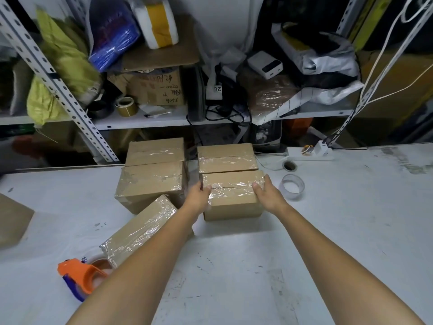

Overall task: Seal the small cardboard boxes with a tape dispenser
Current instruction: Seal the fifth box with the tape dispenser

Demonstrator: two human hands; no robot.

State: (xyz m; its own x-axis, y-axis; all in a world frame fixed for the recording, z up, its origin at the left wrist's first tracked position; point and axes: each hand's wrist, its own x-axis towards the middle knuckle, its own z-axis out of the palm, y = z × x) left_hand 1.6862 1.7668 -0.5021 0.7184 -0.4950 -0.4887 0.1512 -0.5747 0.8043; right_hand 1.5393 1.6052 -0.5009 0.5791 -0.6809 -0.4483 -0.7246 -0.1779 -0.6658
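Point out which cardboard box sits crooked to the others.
The front-left box, beside the orange tape dispenser: it lies diagonally across the table, while the other four sit roughly squared in two rows.

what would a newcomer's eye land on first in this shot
At mid-table the left hand and right hand hold a taped cardboard box by its sides. Four more taped boxes cluster beside and behind it. An orange tape dispenser lies at the near left on the white table.
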